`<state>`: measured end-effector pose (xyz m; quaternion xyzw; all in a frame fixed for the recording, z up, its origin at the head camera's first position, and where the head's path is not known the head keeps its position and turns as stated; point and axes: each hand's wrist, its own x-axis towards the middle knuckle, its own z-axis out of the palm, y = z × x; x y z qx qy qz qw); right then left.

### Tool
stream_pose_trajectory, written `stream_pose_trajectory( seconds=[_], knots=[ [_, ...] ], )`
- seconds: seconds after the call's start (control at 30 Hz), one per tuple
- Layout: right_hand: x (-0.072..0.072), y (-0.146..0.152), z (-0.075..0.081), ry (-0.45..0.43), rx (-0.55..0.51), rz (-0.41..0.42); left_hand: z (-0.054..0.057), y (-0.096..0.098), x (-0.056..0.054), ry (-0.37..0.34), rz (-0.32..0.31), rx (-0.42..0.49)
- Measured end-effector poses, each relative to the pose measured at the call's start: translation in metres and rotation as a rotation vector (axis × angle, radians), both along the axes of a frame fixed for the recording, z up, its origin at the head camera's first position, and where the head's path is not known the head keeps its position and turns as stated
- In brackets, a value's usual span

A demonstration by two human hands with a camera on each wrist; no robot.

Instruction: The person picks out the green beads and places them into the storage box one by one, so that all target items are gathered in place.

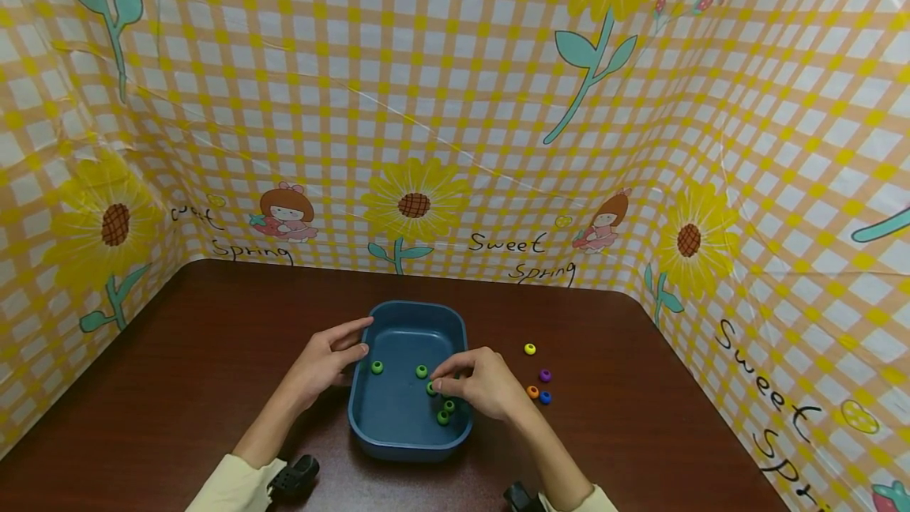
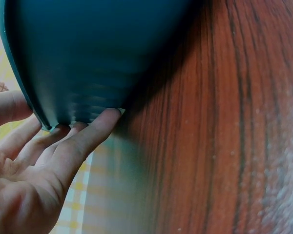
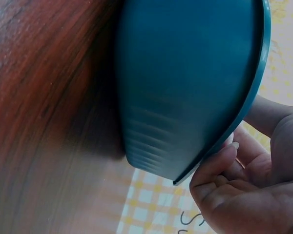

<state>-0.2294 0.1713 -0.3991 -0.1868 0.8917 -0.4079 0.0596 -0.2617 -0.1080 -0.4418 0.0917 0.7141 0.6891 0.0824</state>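
A blue rectangular container (image 1: 405, 425) with rounded corners sits on the table, several green beads (image 1: 377, 367) lying inside. My left hand (image 1: 323, 366) touches its left side, fingers fairly straight along the outer wall and thumb at the rim, as the left wrist view also shows (image 2: 44, 165). Over the container's right part, my right hand (image 1: 483, 385) pinches a green bead (image 1: 431, 388) between thumb and forefinger, low inside. Two more green beads (image 1: 443, 417) lie just below that hand. In the right wrist view the container wall (image 3: 185, 83) hides the fingertips' hold.
Right of the container, a yellow bead (image 1: 529, 349), a purple bead (image 1: 544, 375), an orange bead (image 1: 532, 392) and a blue bead (image 1: 545, 397) lie on the dark wooden table (image 1: 626, 417). Checked cloth walls (image 1: 455, 101) enclose the back and sides.
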Motion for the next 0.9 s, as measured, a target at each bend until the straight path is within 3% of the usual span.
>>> stream_pose_trajectory(
  seconds=[0.9],
  knots=[
    [-0.0013, 0.0016, 0.0000, -0.028, -0.009, 0.000, -0.0005, 0.0001, -0.0003, -0.008, -0.009, 0.010]
  ],
)
